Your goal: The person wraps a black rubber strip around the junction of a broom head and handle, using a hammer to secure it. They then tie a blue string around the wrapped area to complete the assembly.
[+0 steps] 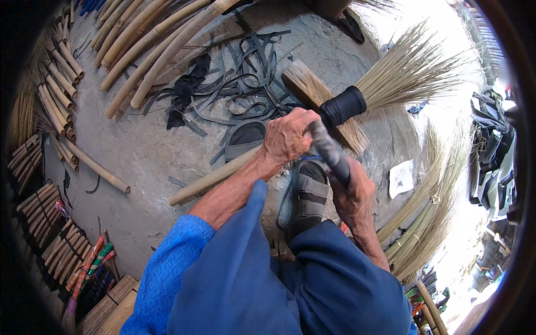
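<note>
A broom lies across the floor, with a spray of pale straw bristles (pixel 410 70) at its upper right end. Black wrapping (pixel 343 106) binds the bristles' base, which rests over a wooden block (pixel 318 92). The bamboo handle (pixel 215 177) runs under my left forearm. My left hand (pixel 289 135) is closed round the handle beside the wrapping. A dark, blurred rubber strip (pixel 329 146) stretches from by the left fingers to my right hand (pixel 355 190), which is closed on its lower end. The left palm is hidden.
Loose black rubber strips (pixel 240 84) lie tangled beyond my left hand. Bamboo poles (pixel 159 47) stand at the upper left, with bundled sticks (pixel 47 215) at the left. Straw bundles (pixel 430 212) and a white paper (pixel 401 178) lie right. My sandalled foot (pixel 311 192) is close below.
</note>
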`<state>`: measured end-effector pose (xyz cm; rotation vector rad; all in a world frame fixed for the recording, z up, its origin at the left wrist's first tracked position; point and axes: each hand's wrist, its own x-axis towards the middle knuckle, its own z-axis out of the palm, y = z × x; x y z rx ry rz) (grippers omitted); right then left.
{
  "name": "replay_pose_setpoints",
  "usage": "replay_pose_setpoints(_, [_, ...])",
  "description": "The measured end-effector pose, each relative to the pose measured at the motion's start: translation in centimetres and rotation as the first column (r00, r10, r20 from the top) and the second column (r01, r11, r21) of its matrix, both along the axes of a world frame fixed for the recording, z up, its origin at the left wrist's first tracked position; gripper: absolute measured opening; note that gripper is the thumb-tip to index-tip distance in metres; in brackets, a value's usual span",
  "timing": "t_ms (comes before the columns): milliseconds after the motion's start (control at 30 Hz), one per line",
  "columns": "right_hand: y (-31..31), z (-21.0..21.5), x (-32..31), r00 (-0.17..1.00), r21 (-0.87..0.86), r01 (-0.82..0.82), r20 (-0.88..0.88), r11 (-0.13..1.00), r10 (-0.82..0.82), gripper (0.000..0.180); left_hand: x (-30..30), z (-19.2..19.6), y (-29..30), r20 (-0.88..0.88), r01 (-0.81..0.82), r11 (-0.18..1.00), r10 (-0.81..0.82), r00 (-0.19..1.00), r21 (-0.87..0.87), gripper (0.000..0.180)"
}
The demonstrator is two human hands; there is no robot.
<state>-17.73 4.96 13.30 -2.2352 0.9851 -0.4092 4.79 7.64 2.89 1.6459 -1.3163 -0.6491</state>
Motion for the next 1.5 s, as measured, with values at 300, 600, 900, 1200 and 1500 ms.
replay_pose_setpoints(300, [-0.9,0.5,-0.8,0.919,-0.016,0.152,-0.366,0.988,-0.147,0.034,-0.5,-0.4,0.2,0.01,-0.033,0.999,0.033,0.999,0.005,0.019])
replay_pose_setpoints(600, [-1.2,-0.3,-0.2,0.934,0.024,0.105,-0.345,0.994,-0.091,0.041,-0.3,-0.6,0.2,0.028,-0.023,1.0,0.023,0.999,-0.009,0.017])
replay_pose_setpoints(900, [-0.1,-0.7,-0.7,0.974,0.003,-0.034,-0.222,0.999,0.034,0.038,-0.1,-0.9,0.1,-0.013,-0.015,0.999,0.015,1.0,-0.033,0.021])
replay_pose_setpoints(1200, [1.3,-0.7,-1.7,0.989,-0.039,0.036,-0.141,0.999,-0.041,0.036,-0.3,-1.1,-0.2,0.081,0.021,0.99,-0.032,0.996,0.138,0.065])
replay_pose_setpoints(1500, [0.0,-3.2,-1.4,0.932,0.048,0.2,-0.319,0.979,-0.175,0.033,-0.3,-1.4,-0.1,0.125,0.008,0.975,-0.036,0.992,0.22,0.075])
